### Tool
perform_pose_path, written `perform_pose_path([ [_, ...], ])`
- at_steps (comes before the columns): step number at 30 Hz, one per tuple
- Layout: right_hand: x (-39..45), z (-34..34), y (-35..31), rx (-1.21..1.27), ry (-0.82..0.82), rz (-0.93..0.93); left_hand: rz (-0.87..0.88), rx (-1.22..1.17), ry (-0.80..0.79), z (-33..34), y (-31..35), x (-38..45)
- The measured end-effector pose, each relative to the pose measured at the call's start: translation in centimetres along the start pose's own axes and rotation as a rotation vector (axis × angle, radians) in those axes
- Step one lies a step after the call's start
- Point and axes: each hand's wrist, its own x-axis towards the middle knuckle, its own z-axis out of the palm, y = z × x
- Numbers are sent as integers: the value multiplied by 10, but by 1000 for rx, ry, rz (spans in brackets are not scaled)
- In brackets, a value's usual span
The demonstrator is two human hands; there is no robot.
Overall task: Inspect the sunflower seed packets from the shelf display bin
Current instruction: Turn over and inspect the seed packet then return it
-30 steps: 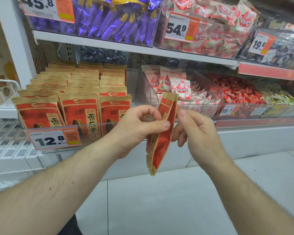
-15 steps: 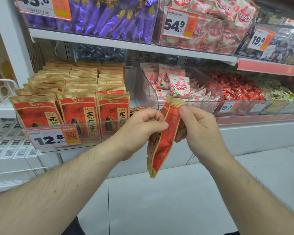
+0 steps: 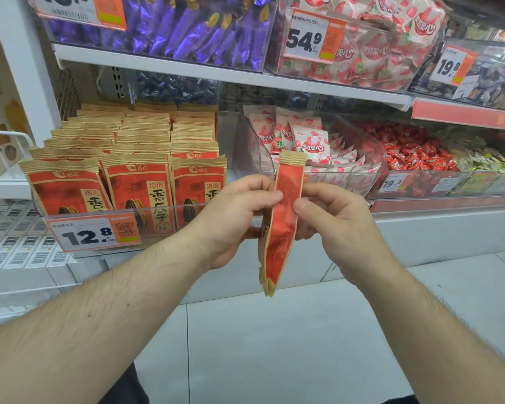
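At the far left, white strips of barcode labels (image 3: 15,243) lay in rows below a white shelf post (image 3: 21,68). Next came the clear display bin (image 3: 105,209), filled with upright rows of red and tan sunflower seed packets (image 3: 137,185), its front wall carrying a price tag (image 3: 92,233) reading 12.8. On the shelf above it stood a bin of purple-wrapped sweets (image 3: 193,27). In front of the bin's right end, the left hand (image 3: 233,220) was curled with its thumb and fingertips pinching the left edge of the held packets (image 3: 280,228), which appeared to be more than one pressed together, though the count could not be told. These packets hung upright and edge-on to the camera, clear of the bin, between the two hands and above the pale floor (image 3: 289,345). The right hand (image 3: 338,223) pinched their right edge, thumb forward and fingers curled behind. Behind the hands stood a clear bin of white and pink packets (image 3: 309,144); above it sat a bin of like packets with a 54.9 tag (image 3: 312,36). Farther right lay a bin of small red-wrapped sweets (image 3: 411,150) tagged 19.8, and beyond it a bin of mixed wrapped sweets (image 3: 490,160).
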Motion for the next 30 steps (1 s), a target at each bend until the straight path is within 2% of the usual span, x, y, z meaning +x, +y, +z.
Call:
perform_pose_path([
  [11, 2, -4, 6, 8, -110, 19, 24, -81, 31, -4, 6, 0],
  [16, 1, -5, 7, -111, -163, 74, 37, -151, 40, -6, 9, 0],
  [22, -2, -5, 8, -202, -305, 150, 56, -219, 72, -9, 10, 2],
  [30, -2, -8, 7, -175, -279, 127, 46, -238, 77, -10, 10, 2],
])
